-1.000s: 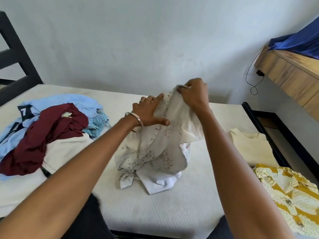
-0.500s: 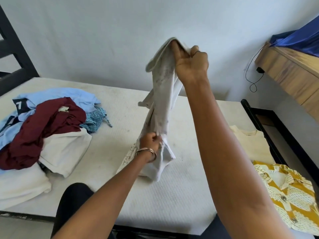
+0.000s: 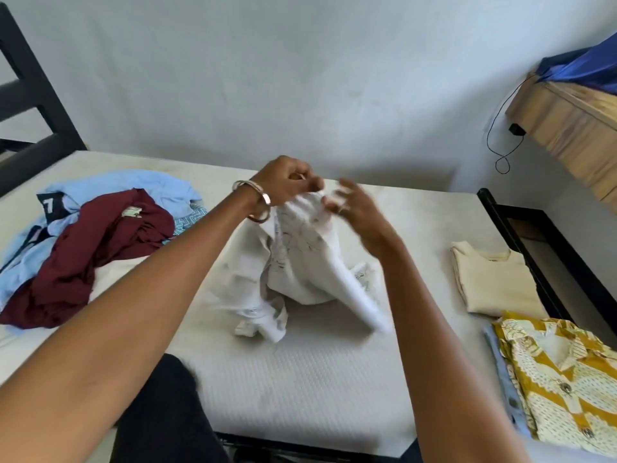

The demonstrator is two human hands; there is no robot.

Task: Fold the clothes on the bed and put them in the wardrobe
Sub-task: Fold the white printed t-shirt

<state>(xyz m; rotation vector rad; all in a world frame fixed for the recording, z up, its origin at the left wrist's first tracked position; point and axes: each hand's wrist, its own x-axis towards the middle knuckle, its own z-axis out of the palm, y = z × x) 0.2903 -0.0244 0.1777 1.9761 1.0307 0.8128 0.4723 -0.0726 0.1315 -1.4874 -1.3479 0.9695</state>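
Gripping the white garment (image 3: 300, 262), left hand (image 3: 287, 182) works — right hand (image 3: 350, 208) blurred (grasp unclear); two folded, pile (image 3: 100, 242) remains.

Soft daylight, faint shadows; hands motion-blurred; wide-angle bending at edges

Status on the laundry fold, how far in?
Done: a cream top and a yellow patterned shirt lie folded on the bed's right side. In hand: the left hand and right hand hold a crumpled white garment at its top. Left: the unfolded pile on the left, maroon garment and light blue garment included. No wardrobe in view.
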